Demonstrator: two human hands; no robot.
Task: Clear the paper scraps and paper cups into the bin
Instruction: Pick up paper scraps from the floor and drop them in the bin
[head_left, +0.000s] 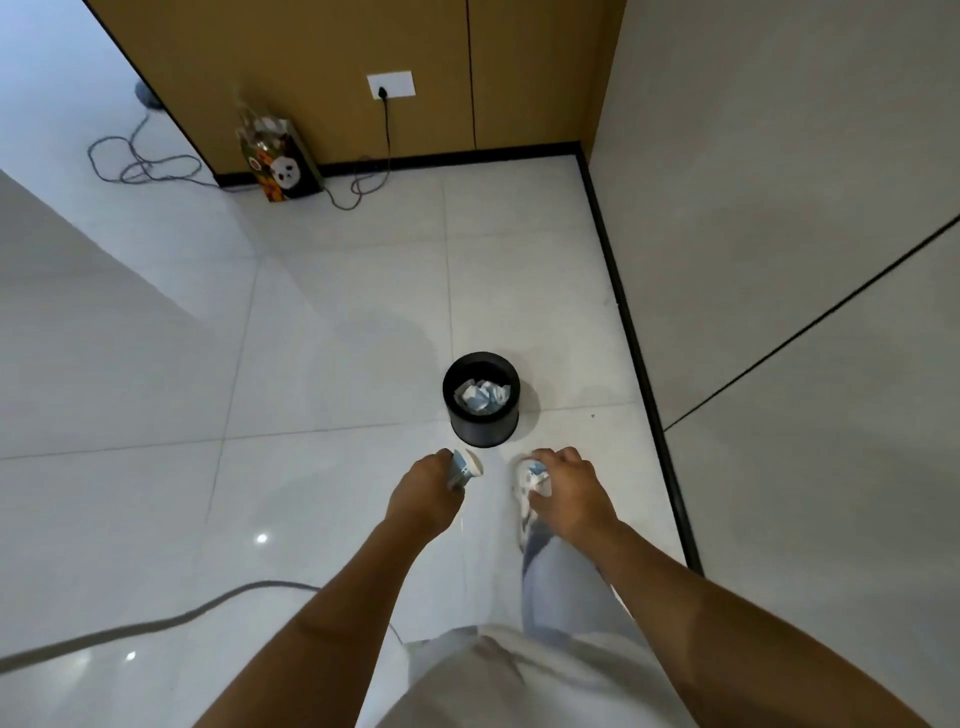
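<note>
A round black bin (483, 434) stands on the tiled floor just ahead of me, with blue-and-white paper scraps (481, 397) lying inside it. My left hand (423, 493) grips a blue-and-white paper cup (464, 466), tilted with its mouth toward the bin, short of the rim. My right hand (566, 486) is curled round a small blue-and-white paper piece (536, 471); whether it is a cup or a scrap I cannot tell. Both hands hover low, side by side, near the bin's front.
A grey wall with a black skirting (639, 343) runs close on the right. A patterned gift bag (283, 166) and loose cables (145, 166) lie by the brown back wall. A grey hose (156, 621) crosses the floor at lower left. My shoe (522, 499) is under the right hand.
</note>
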